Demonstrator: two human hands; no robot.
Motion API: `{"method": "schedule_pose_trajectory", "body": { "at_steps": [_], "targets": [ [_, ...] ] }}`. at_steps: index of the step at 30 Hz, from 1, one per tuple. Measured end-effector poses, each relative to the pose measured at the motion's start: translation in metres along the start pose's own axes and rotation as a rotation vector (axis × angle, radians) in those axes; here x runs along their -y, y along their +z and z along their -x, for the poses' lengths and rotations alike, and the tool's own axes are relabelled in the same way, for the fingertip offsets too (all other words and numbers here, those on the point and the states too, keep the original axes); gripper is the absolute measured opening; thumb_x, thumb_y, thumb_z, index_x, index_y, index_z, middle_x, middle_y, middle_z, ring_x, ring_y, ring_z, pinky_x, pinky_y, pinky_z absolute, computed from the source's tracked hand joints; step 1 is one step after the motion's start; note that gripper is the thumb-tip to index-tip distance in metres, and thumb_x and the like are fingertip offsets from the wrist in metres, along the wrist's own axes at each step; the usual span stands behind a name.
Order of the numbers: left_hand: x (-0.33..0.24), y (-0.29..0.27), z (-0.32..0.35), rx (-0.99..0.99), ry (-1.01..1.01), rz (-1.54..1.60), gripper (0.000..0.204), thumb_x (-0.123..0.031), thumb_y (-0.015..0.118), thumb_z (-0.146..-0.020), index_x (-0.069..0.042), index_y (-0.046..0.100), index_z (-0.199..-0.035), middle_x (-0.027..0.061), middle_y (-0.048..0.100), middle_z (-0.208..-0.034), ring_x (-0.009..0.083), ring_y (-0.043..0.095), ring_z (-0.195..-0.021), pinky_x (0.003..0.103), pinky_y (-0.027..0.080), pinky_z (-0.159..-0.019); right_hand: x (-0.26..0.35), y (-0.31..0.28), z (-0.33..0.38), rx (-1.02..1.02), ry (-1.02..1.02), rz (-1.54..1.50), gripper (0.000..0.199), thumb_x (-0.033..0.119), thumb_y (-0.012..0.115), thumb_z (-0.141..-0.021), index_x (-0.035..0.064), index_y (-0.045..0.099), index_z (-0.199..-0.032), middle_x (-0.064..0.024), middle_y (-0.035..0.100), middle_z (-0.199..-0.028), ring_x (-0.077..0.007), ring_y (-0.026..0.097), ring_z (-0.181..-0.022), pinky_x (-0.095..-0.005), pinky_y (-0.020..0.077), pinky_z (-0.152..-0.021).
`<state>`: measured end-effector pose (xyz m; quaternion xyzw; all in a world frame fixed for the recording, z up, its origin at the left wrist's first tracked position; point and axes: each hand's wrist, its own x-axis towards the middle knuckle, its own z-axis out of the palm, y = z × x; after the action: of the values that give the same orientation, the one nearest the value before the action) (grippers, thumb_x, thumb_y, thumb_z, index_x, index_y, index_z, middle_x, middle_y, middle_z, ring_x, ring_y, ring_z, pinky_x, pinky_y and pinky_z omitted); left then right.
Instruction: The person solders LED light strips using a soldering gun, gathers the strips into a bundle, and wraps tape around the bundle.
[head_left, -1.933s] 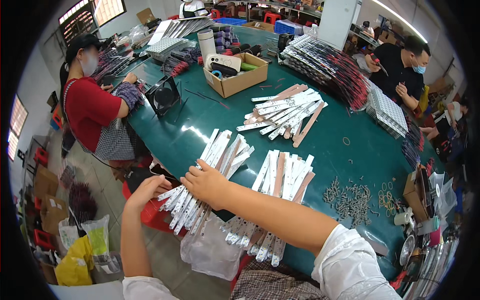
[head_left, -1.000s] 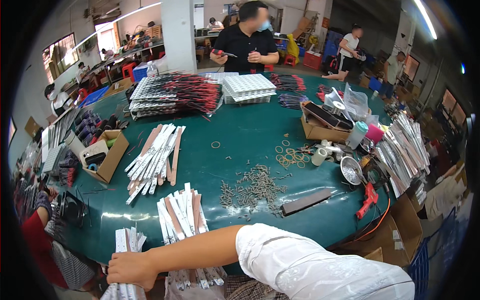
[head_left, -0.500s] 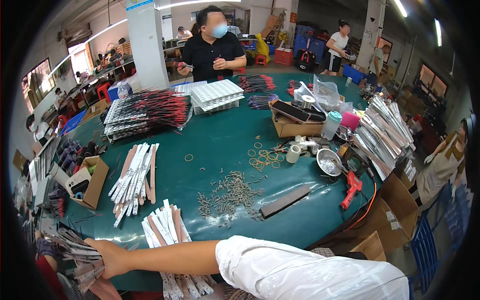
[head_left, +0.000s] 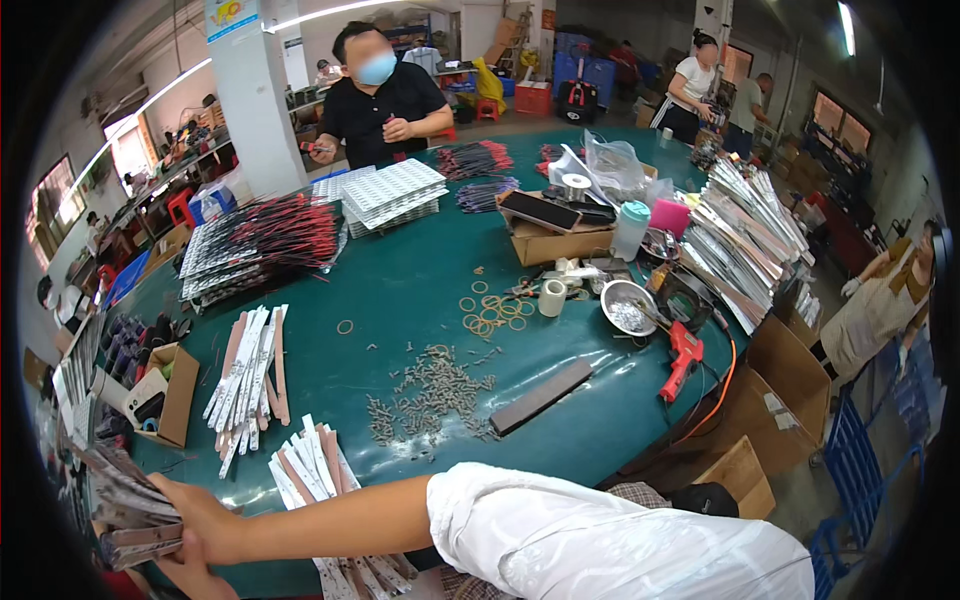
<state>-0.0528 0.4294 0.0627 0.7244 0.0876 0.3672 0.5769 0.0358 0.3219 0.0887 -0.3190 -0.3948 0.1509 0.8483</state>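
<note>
My right arm, in a white sleeve, stretches across the lower edge to the far left. There my right hand is closed round a bundle of thin white, grey and tan strips. Just below it my left hand is partly in view, its fingers against the same bundle. A second strip bundle lies fanned out under my right forearm. Beyond it rests a third strip bundle. A heap of small grey screw-like pieces is spread on the green table, beside a dark flat bar.
Tan rubber bands, a metal bowl and a red glue gun lie to the right. An open carton stands at left. Wired boards are stacked farther back. Across the table a person works.
My left hand has come into view at the bottom left, at the bundle in my right hand. The bundle has shifted slightly left. The whole view has turned a little right.
</note>
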Motion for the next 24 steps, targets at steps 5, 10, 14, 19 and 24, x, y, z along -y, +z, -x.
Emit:
{"method": "schedule_pose_trajectory", "body": {
  "at_steps": [5,10,14,19,24],
  "targets": [
    [-0.080,0.066,0.006,0.078,-0.018,0.226,0.074,-0.019,0.071,-0.091,0.000,0.030,-0.149,0.0163,0.045,-0.144,0.0250,0.052,-0.126,0.037,0.042,-0.107,0.088,-0.013,0.008,-0.165,-0.281,0.561,0.069,0.019,0.078,-0.067,0.0034,0.044,-0.124,-0.0273,0.060,-0.108,-0.0488,0.057,-0.101,-0.0456,0.0487,-0.083],
    [-0.140,0.173,0.045,0.250,-0.121,0.345,0.070,-0.014,0.074,-0.086,0.003,0.037,-0.144,0.0165,0.050,-0.141,0.0252,0.055,-0.125,0.037,0.042,-0.107,0.182,-0.054,0.055,-0.306,-0.232,0.655,0.073,0.016,0.079,-0.067,0.0033,0.045,-0.130,-0.0259,0.062,-0.109,-0.0443,0.062,-0.104,-0.0437,0.0497,-0.086],
    [-0.158,0.241,0.079,0.482,-0.218,0.443,0.050,-0.008,0.075,-0.081,0.006,0.055,-0.125,0.0168,0.064,-0.119,0.0242,0.066,-0.103,0.035,0.052,-0.093,0.238,-0.103,0.105,-0.387,-0.372,0.983,0.058,0.012,0.076,-0.063,-0.0005,0.052,-0.114,-0.0237,0.065,-0.096,-0.0454,0.062,-0.096,-0.0447,0.0507,-0.082],
    [-0.164,0.313,0.111,0.616,-0.161,0.623,0.039,-0.007,0.078,-0.079,0.005,0.064,-0.114,0.0112,0.070,-0.107,0.0165,0.067,-0.097,0.029,0.052,-0.085,0.283,-0.137,0.148,-0.431,-0.196,0.827,0.047,0.005,0.078,-0.074,0.0006,0.052,-0.113,-0.0136,0.068,-0.103,-0.0195,0.066,-0.095,-0.0335,0.0533,-0.080],
    [-0.163,0.317,0.117,0.666,-0.158,0.509,0.074,-0.005,0.083,-0.075,-0.001,0.041,-0.136,0.0131,0.061,-0.125,0.0227,0.060,-0.116,0.037,0.046,-0.101,0.279,-0.151,0.160,-0.427,-0.131,0.721,0.046,0.005,0.077,-0.075,0.0012,0.052,-0.114,-0.0112,0.069,-0.104,-0.0193,0.066,-0.094,-0.0326,0.0531,-0.081]
  ]
}}
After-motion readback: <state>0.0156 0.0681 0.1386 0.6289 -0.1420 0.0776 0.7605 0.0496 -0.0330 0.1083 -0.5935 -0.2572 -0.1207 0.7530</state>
